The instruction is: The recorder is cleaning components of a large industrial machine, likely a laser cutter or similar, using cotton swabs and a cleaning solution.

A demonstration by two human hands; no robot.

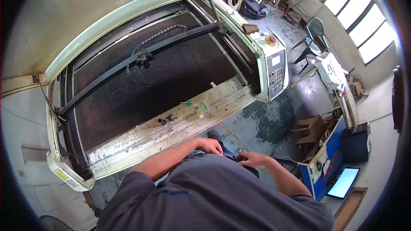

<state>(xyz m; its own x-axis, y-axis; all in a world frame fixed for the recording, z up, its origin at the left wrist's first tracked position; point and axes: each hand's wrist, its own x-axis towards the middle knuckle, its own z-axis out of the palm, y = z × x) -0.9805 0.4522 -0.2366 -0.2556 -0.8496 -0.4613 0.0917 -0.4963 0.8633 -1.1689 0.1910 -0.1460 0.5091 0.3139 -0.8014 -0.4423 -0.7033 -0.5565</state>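
Observation:
My left hand [210,146] is in front of my belly, its fingers curled inward. Lower and to the right, my right hand [253,160] is at waist height with its fingers bent toward dark cloth. The hands are a little apart, and what either one holds, if anything, is too small or hidden. Beyond them stands a large, laser-cutter-like machine with a raised lid, its pale front ledge [132,145] nearest me. On that ledge lie small dark round parts [171,117], a yellow-green packet [200,109] and a small green piece [189,102].
A gantry beam [100,79] with a cutting head [144,59] spans the dark bed [171,81]. The control panel [276,72] with a red knob [270,40] is at the right. Farther right are a green chair [315,28], a blue-sided desk [309,182] and a lit screen [343,182].

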